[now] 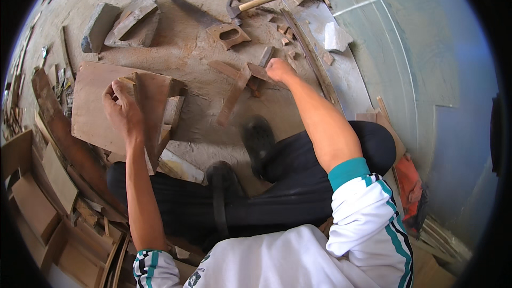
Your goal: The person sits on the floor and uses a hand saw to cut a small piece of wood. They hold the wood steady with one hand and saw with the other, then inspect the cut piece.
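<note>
My left hand (124, 109) is closed around a small wooden block (134, 86), fingers and thumb pinching it against the flat top of a box-like wooden piece (96, 101). That piece stands in front of my left knee. Farther right, my right hand (281, 70) is curled into a grip at the end of a short strip of wood (260, 72). The strip meets a longer wooden bar (233, 98), and I cannot tell whether they are joined. Another flat wood scrap (224, 69) lies beside them on the floor.
Ahead lie a handsaw (228, 34), a hammer (261, 2) and broken concrete blocks (100, 28). A white chunk (337, 37) rests near the glass panel (394, 69) on the right. Scrap boards (58, 178) crowd the left side. My shoes (258, 141) are close below the wood.
</note>
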{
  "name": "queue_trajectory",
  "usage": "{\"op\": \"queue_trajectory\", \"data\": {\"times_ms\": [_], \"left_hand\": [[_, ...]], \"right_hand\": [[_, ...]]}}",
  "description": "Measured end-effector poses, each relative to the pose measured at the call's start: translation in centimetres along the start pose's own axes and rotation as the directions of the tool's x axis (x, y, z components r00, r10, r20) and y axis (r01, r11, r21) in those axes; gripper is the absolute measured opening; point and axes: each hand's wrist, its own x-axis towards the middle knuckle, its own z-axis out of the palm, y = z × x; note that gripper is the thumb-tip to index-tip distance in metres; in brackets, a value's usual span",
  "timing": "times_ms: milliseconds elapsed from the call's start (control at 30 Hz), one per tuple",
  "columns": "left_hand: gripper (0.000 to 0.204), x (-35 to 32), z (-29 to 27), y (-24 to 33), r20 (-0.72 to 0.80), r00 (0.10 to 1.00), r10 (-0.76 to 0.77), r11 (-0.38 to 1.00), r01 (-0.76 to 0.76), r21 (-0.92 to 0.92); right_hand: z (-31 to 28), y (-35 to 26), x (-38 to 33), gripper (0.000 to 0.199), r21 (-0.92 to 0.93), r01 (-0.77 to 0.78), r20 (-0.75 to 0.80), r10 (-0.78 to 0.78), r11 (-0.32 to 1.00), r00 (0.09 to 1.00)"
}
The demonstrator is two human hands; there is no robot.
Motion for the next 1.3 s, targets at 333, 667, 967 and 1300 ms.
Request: {"op": "queue_trajectory", "data": {"times_ms": [333,667,967,1300], "left_hand": [[0.052,-0.9,-0.1,1.1,0.006,0.992,0.127,0.982,-0.127,0.142],[0.052,-0.5,-0.9,0.6,-0.025,0.994,0.109,0.970,-0.100,0.221],[0.056,0.3,-0.2,0.3,-0.051,0.997,-0.065,0.973,0.075,0.217],[0.063,1.5,0.0,-0.6,-0.066,0.989,-0.135,0.928,0.149,0.341]], "right_hand": [[-10.9,2.8,0.6,0.024,-0.268,0.221,-0.027,-0.237,0.938,0.971],[-22.1,5.6,5.8,0.025,-0.062,-0.034,-0.204,0.021,0.997,0.979],[-10.7,16.2,10.1,0.040,-0.178,-0.356,0.002,0.362,0.917,0.932],[-8.3,15.8,6.0,0.031,-0.067,-0.225,-0.319,0.192,0.972,0.928]]}}
